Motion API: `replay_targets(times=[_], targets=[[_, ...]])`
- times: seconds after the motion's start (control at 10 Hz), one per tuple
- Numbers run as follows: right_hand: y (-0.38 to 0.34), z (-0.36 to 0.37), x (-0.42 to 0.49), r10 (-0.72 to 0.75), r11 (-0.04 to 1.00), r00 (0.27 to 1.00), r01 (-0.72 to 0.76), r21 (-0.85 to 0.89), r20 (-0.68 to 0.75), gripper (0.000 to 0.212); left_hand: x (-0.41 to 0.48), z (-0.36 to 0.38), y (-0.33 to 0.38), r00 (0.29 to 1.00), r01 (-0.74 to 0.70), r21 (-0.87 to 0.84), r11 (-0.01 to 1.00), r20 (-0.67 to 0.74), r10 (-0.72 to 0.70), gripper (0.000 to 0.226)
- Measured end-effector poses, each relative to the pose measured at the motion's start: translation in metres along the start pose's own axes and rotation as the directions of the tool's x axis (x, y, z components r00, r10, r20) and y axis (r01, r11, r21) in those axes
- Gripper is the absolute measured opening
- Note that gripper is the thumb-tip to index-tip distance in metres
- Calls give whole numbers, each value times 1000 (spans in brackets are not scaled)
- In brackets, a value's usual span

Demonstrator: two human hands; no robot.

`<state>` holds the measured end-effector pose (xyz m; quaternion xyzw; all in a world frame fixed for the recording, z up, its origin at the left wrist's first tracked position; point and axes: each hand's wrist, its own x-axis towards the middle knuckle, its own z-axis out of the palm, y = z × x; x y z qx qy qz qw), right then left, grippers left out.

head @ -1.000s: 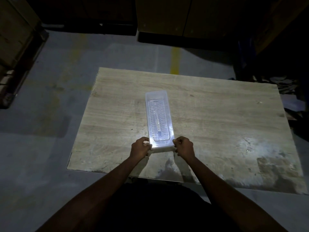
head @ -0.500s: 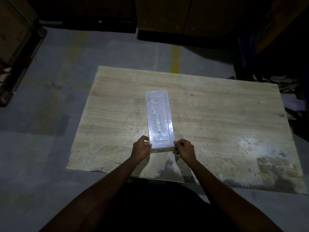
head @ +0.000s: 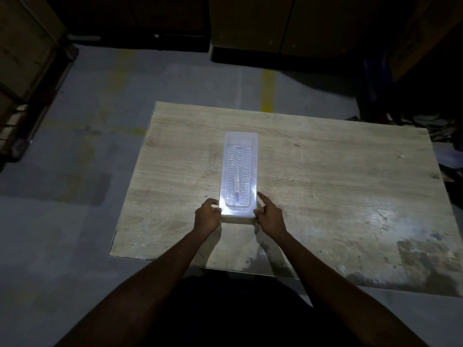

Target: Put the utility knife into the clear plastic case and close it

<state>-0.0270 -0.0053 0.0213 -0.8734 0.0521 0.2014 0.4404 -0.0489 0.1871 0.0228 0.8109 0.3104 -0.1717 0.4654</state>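
A long clear plastic case [head: 240,156] lies lengthwise on the wooden table [head: 325,186], its ribbed lid lying flat on top. Through the lid a slim utility knife [head: 237,182] shows faintly, lying along the case. My left hand [head: 207,216] grips the near left corner of the case with curled fingers. My right hand [head: 270,214] rests against the near right corner, its index finger lifted and stretched out along the case's right side. The near end of the case glares white under the light.
The table stands on a grey concrete floor with a yellow line [head: 268,88] behind it. Wooden crates [head: 22,61] stand at the left, dark cabinets [head: 275,23] at the back, and clutter [head: 426,126] lies past the table's far right corner.
The right hand has loosened: its index finger has lifted off and now points along the case's side. The left hand keeps its grip. The case has stayed in place.
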Motion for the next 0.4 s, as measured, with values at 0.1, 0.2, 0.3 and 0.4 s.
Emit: replay_targets(times=[0.1,0.2,0.3,0.4], targets=[[-13,14,7,-7,1000,1000,7,-27,-1,60,8,-17,2,1000,-10,19,1000,-1,10,21],[-21,22,17,-44,998,999,43,-51,-24,61,21,-27,-1,1000,-21,25,999,-2,21,20],[-30,27,19,-27,992,1000,26,-121,-9,61,24,-34,2,998,-51,110,993,-21,53,26],[-36,22,28,-98,867,988,26,-497,-120,61,22,-36,18,977,-180,375,909,-36,208,54]])
